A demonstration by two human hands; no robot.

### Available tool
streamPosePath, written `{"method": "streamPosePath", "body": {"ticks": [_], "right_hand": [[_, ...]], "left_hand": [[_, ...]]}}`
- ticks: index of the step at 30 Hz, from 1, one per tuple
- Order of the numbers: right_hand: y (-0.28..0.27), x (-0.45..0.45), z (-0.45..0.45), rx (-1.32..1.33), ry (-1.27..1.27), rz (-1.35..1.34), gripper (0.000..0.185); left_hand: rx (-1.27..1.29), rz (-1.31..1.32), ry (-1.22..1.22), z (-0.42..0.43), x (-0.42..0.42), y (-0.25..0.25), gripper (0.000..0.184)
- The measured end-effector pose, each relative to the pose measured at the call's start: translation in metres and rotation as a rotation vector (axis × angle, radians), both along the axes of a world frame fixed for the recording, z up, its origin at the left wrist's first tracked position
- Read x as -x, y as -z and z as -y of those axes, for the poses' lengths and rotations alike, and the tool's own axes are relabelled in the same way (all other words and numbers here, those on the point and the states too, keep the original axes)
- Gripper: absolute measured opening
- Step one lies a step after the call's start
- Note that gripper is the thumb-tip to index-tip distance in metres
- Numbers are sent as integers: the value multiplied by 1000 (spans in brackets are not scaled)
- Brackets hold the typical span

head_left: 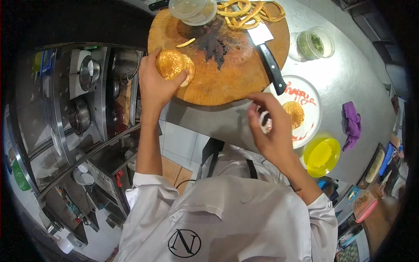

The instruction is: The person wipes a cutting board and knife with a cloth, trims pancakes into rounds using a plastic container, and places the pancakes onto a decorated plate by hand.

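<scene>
My left hand (158,85) grips two round golden cakes (171,64), overlapping near the left edge of a round wooden board (218,87). My right hand (273,124) is raised past the board's front edge with its fingers curled; a small white and red thing (265,122) shows beside them, and whether they hold it is unclear. Right behind it, a white plate (315,114) bears red writing and one golden cake (293,114). A black-handled knife (271,65) lies across the board's right edge, its handle tip over the plate.
Fried rings (248,13) and a clear tub (192,11) sit at the board's far side. Right of it stand a container with green herbs (316,43), a yellow bowl (322,157) and a purple cloth (351,125). Metal shelves with pots (79,115) are at left.
</scene>
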State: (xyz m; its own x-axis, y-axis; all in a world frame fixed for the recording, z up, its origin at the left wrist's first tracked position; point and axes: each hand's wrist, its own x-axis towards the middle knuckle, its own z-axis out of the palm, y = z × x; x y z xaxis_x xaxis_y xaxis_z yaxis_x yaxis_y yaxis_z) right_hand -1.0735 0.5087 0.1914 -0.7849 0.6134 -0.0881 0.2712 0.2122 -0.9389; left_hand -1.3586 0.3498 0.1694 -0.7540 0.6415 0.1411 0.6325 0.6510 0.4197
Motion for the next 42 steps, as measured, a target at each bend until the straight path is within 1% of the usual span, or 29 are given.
{"method": "streamPosePath", "body": {"ticks": [2,3,5,6,8,9,10,11,12,14,16,17,19,20,21,22,23,24,26,28,29,31,32,34,35,37,38,40,42], "right_hand": [[4,32,6,-112,-115,-100,30],[10,48,10,-115,-115,-99,30],[25,78,18,37,-116,-96,28],[26,91,22,33,-117,-94,28],[30,116,27,255,-84,90,28],[32,125,30,254,-81,94,28],[33,132,33,195,-78,73,29],[34,137,36,137,-76,54,29],[32,140,40,135,-74,61,29],[26,146,47,-38,-9,66,26],[28,150,51,-10,14,68,26],[30,152,52,21,36,69,26],[33,155,54,16,59,53,27],[33,157,54,12,78,32,28],[32,161,55,9,86,35,28],[31,165,56,98,100,-4,28],[29,167,56,179,124,-38,29],[33,168,56,162,154,-19,29],[45,170,57,12,159,-60,30],[37,174,44,197,-24,99,34],[41,173,47,196,2,103,34],[52,171,56,-172,153,-57,31],[48,167,55,-173,172,-59,31],[30,155,50,35,78,7,27],[20,143,47,36,94,10,27],[-4,107,36,15,68,-104,18],[-16,86,27,13,75,-103,18],[-32,40,9,187,-12,34,16],[-20,-5,2,255,69,-92,19]], "left_hand": [[-37,30,-13,2,2,0,90],[-82,8,17,4,2,1,87],[-132,-11,50,5,1,1,83],[-139,17,58,6,-1,0,83],[-147,47,69,7,-3,-2,82],[-125,39,99,8,-3,-2,81],[-102,34,129,10,-3,-2,80],[-103,42,129,11,-4,-3,80],[-120,39,151,11,-4,-6,80],[-143,37,172,9,-5,-12,80],[-244,124,114,7,-10,-17,74],[-246,128,117,11,-8,-16,74],[-273,331,65,20,0,-13,61],[-275,336,71,23,2,-14,61],[-338,561,9,25,6,-17,54],[-396,790,-52,29,9,-19,47],[-393,697,25,34,14,-15,41],[-399,725,53,35,15,-20,41],[-417,794,-55,37,14,-38,41],[-469,799,-49,40,20,-40,42],[-522,835,-62,42,25,-37,42],[-514,852,-59,39,32,-36,42],[-513,863,-77,36,35,-34,42],[-508,863,-65,28,35,-26,44],[-486,829,-81,23,33,-23,44],[-460,802,-93,17,28,-14,44],[-409,768,-35,16,28,-9,42],[-356,736,32,13,31,3,41],[-154,367,23,13,34,13,38]]}}
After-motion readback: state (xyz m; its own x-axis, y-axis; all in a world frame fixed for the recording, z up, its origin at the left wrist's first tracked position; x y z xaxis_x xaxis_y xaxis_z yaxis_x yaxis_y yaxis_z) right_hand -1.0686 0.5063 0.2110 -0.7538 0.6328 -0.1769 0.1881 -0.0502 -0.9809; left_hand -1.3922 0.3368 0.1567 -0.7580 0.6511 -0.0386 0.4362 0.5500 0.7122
